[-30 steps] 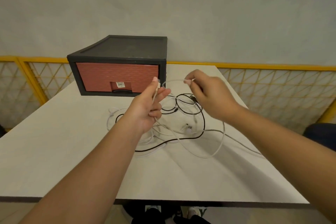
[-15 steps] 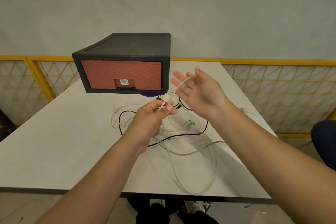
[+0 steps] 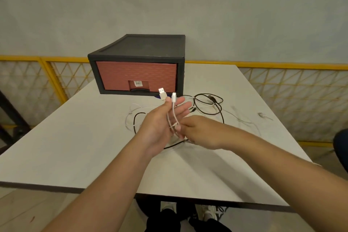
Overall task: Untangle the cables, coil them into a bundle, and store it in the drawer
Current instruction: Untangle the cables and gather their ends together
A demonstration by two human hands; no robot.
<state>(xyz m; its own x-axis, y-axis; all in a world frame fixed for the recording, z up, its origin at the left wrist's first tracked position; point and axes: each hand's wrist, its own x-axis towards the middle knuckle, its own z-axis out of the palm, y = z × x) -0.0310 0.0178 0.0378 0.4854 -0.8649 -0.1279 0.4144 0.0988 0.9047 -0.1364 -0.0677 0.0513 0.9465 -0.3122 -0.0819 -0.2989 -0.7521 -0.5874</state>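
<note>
Early on: left hand [image 3: 160, 126] and right hand [image 3: 201, 132] pinch the white cable [image 3: 173, 113], ends paired; black cable [image 3: 211, 98] uncoiled, drawer [image 3: 135, 75] closed.

White table [image 3: 75, 149]: drawer unit [image 3: 137, 66], cables [image 3: 209, 107].

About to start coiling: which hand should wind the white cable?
Right, probably. The right hand pinches the white cable below its plugs, nearer the loose slack; the left hand anchors both plugs.

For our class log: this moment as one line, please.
left hand holds white cable ends | right hand pinches it | drawer closed | black cable on table
</note>
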